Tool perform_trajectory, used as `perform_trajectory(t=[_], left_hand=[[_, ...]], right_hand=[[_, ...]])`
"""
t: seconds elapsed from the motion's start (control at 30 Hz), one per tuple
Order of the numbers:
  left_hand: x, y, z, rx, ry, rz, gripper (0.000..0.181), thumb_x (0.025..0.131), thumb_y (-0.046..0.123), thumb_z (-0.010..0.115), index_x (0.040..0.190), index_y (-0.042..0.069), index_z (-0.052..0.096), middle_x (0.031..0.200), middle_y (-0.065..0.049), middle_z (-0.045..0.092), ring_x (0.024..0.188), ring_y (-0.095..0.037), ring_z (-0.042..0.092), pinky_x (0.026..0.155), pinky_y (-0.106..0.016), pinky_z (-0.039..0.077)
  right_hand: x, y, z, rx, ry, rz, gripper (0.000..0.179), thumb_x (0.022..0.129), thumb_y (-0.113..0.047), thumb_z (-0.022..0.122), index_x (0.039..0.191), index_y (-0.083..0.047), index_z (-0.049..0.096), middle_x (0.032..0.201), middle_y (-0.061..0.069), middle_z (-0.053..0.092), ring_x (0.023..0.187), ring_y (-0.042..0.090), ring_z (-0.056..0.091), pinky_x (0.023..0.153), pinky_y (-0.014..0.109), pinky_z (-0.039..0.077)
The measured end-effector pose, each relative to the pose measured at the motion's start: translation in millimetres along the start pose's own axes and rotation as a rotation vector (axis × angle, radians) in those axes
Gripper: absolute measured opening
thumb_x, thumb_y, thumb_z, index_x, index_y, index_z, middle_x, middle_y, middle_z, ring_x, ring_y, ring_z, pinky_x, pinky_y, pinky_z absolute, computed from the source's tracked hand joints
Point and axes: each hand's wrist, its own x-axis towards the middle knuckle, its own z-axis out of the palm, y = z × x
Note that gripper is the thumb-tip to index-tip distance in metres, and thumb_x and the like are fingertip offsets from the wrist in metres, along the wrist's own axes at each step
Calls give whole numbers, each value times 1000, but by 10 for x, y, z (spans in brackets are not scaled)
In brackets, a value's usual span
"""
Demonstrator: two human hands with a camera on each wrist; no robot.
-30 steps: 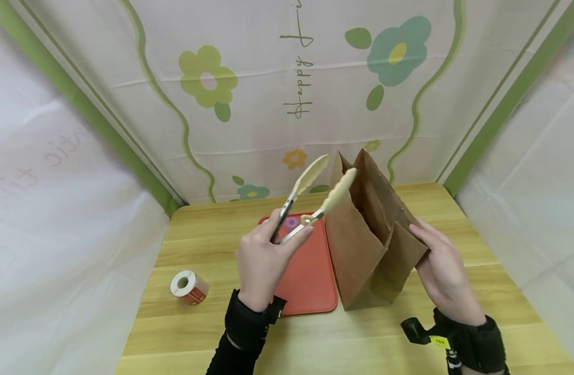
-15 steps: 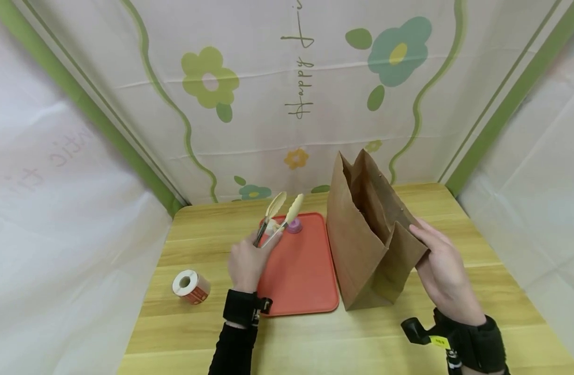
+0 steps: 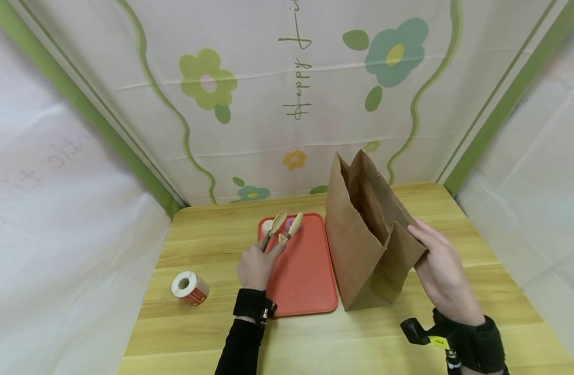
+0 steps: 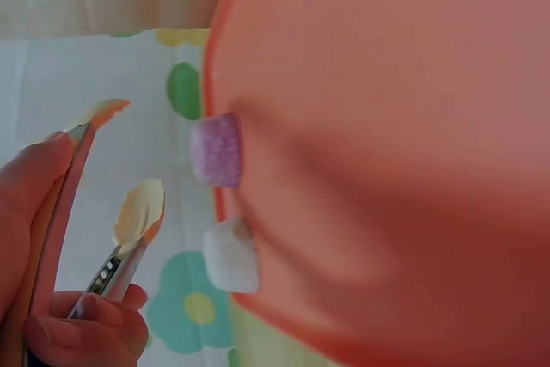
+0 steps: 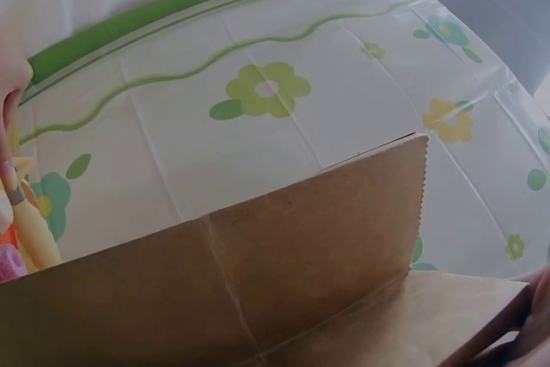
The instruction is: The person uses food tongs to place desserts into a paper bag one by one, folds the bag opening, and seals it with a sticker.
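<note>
My left hand grips a pair of tongs with cream scalloped tips, held spread with nothing between them. The tips are over the far end of a red tray. Near that end of the tray lie a small grainy purple piece and a small white rounded piece, side by side. A brown paper bag stands to the tray's right with its mouth open. My right hand holds the bag's near right rim, thumb on the edge. The bag's bottom inside is hidden.
A roll of white and red labels sits on the wooden table left of the tray. A patterned white cloth rises behind the table, with more white cloth at both sides.
My left hand has brought the tongs from beside the bag's mouth left and down to the tray's far end, then slightly right. The right hand keeps its hold on the bag.
</note>
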Motion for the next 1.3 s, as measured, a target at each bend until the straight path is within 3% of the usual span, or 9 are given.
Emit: perform_trajectory(t=[0.13,0.27,0.47,0.8,1.03,1.3], left_hand=[[-19,-21,87,72,18,23,80,72,81,61,125,22,71,42,3,30,35,-15,29,37,-31,21],[-42,-29,146,137,57,58,74,74,76,66,124,22,72,44,8,19,34,-13,23,36,-29,18],[-36,-36,194,141,97,93,69,73,68,74,121,18,74,45,8,16,35,-13,21,37,-30,17],[19,-86,292,183,36,32,67,73,67,75,109,11,76,43,3,27,34,-17,31,37,-32,19],[30,-97,313,142,-4,11,65,77,65,74,123,19,72,43,-1,33,35,-20,35,38,-33,21],[16,-127,312,116,7,17,62,77,64,73,122,22,73,44,1,29,34,-19,33,37,-32,20]], right_hand=[[-2,0,3,0,1,4,61,109,-27,39,156,1,13,159,15,11,142,26,16,101,24,32],[-7,0,11,-12,-5,7,61,109,-27,39,156,0,13,159,15,10,143,27,15,102,25,31],[-13,0,19,-20,-7,7,61,109,-28,39,156,0,13,159,16,10,143,27,14,103,26,30],[-14,2,10,-18,-2,26,62,109,-29,39,157,-2,10,160,15,7,145,27,13,103,26,31],[-6,7,4,-13,-1,15,62,109,-28,39,156,0,12,159,15,10,144,27,14,102,25,31],[-5,8,0,-17,-2,12,61,109,-28,39,156,0,13,158,15,12,143,27,15,103,26,31]])
